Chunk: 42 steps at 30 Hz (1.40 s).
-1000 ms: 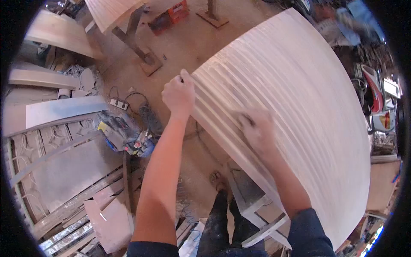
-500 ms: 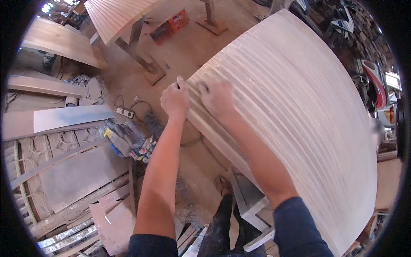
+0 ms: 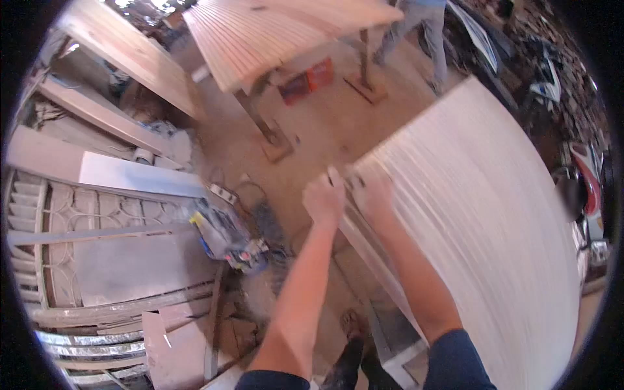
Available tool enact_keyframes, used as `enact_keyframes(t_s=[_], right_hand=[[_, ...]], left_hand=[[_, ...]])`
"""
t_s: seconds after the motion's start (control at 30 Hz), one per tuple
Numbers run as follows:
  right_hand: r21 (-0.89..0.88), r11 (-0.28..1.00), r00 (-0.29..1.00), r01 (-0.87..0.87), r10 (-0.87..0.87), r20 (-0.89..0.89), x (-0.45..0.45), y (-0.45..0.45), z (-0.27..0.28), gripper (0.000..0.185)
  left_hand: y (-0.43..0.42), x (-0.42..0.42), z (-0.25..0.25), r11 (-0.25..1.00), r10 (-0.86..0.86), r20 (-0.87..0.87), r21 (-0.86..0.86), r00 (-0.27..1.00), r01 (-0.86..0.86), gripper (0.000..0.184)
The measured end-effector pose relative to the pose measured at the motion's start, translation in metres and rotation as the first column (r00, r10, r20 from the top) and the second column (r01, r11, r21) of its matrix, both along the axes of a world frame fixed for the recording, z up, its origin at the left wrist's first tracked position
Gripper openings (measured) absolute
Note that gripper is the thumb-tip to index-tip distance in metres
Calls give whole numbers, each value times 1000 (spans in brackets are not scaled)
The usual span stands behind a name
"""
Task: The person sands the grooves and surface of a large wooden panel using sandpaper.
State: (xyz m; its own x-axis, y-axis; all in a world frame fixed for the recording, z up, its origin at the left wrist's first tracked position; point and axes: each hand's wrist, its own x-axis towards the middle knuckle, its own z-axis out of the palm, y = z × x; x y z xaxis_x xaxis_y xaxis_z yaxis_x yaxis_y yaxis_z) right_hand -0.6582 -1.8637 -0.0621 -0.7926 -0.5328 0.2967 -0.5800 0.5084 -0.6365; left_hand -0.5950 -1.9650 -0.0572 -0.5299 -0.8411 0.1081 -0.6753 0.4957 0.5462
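Note:
A large pale grooved panel [image 3: 481,214] fills the right side of the view, its surface lined with long ridges. At its near left corner my left hand [image 3: 324,198] is closed round the edge. Right beside it, my right hand [image 3: 372,190] lies on the grooved face near the same corner, fingers curled together. Something small and dark shows at its fingertips, too blurred to make out. Under the panel's left edge stands a grey support [image 3: 396,331].
Another grooved wooden panel [image 3: 279,32] stands on legs ahead, near a red box [image 3: 318,75]. A person's legs [image 3: 434,45] show beyond. Tools [image 3: 227,240], a power strip [image 3: 223,194] and cables lie left, beside stacked boards [image 3: 140,174]. Motorbikes [image 3: 588,182] stand at right.
My right hand has moved up the grooved panel to its corner, next to my left hand. The view has shifted, bringing a person's legs into sight at the top.

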Motion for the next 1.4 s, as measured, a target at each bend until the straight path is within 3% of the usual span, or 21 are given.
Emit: enact_keyframes(t_s=[0.03, 0.07, 0.1, 0.2, 0.4, 0.47, 0.63, 0.7, 0.77, 0.8, 0.87, 0.97, 1.0, 1.03, 1.1, 1.2, 1.3, 1.33, 1.4], right_hand=[[70, 997, 998, 38, -34, -55, 8, 25, -10, 17], [51, 998, 997, 20, -24, 75, 17, 50, 4, 18], [36, 999, 999, 10, -8, -36, 27, 75, 15, 16], [9, 998, 998, -60, 61, -24, 25, 81, 30, 15], [-17, 999, 999, -49, 49, -20, -2, 16, 0, 12], [-19, 999, 997, 37, -38, -69, 24, 63, 12, 11], [26, 1000, 1000, 5, -6, 27, 54, 148, 36, 10], [66, 997, 994, 33, -25, -108, 41, 107, 25, 10], [-35, 999, 992, -1, -3, -129, 13, 51, -4, 12], [-5, 1000, 997, -18, 19, 81, 8, 27, 13, 12], [-71, 997, 998, -31, 27, -64, -3, 10, -5, 13], [-29, 998, 990, -56, 52, -133, 22, 79, 14, 13], [116, 993, 1000, -17, 18, -6, 36, 112, 19, 15], [145, 989, 1000, -12, 11, 4, 50, 145, 23, 15], [55, 998, 987, 6, -15, 159, 69, 186, 31, 15], [137, 990, 996, 34, -46, 79, 59, 163, 20, 15], [27, 1000, 990, -3, 6, -139, 18, 74, -16, 20], [36, 999, 999, -33, 34, -27, 9, 47, 1, 19], [12, 1000, 999, -11, 12, -40, -4, 12, -9, 18]], left_hand=[[-2, -1, -13, 999, -16, -8, -47, 1000, 16, 57], [-1, 0, -11, 999, -17, 9, -30, 1000, 18, 56], [0, 0, -8, 1000, -19, 25, -13, 1000, 19, 55], [-2, -1, 13, 997, 5, 61, 77, 998, -10, 58], [3, 2, 14, 996, -25, 120, 82, 992, 15, 62], [2, 3, 17, 995, -44, 136, 93, 990, 31, 63], [3, 2, 14, 994, -47, 105, 100, 993, 37, 67], [4, 4, 10, 994, -64, 112, 100, 992, 53, 67], [1, 2, 14, 993, -79, 108, 101, 991, 68, 67], [2, 2, 14, 997, -48, 124, 64, 991, 40, 67], [6, 1, 10, 999, -37, 133, 10, 990, 36, 68], [2, 2, 4, 995, -94, 141, -2, 986, 95, 67], [3, 2, 4, 994, -110, 148, 36, 983, 106, 67], [3, 3, 7, 994, -107, 124, 45, 986, 103, 66], [2, 3, 11, 993, -106, 106, 63, 989, 100, 66], [4, 2, 10, 994, -88, 141, 70, 986, 78, 65], [2, 0, -3, 998, -41, 80, -50, 996, 45, 64], [0, 1, -6, 996, -38, 82, -73, 996, 44, 63], [0, 1, -8, 994, -60, 90, -87, 994, 68, 62]])
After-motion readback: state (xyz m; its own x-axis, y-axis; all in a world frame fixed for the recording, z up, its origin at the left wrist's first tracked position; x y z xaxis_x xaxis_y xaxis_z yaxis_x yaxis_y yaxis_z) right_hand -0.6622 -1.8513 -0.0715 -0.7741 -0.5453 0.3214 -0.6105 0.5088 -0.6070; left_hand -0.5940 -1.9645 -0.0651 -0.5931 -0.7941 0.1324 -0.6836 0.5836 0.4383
